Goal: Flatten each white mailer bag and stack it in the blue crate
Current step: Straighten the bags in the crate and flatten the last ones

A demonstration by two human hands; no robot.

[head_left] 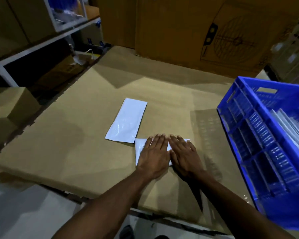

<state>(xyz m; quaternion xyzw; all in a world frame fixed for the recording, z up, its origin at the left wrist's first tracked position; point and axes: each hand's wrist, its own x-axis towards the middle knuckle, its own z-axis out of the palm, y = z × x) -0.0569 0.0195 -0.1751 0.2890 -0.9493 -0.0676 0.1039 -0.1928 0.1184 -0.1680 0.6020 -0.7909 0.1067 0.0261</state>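
Note:
A white mailer bag [139, 147] lies on the cardboard-covered table, mostly hidden under both hands. My left hand [154, 155] and my right hand [184, 155] lie side by side on it, palms down, fingers straight, pressing it flat. A second white mailer bag [127, 120] lies flat just beyond and to the left, its near corner touching the first bag. The blue crate [259, 135] stands at the table's right edge, with several white bags [290, 126] inside.
Brown cardboard [76, 135] covers the table. A large cardboard box [188, 28] stands behind it. A white metal shelf [41, 40] with boxes is at the back left, and a small carton [12, 104] sits left of the table.

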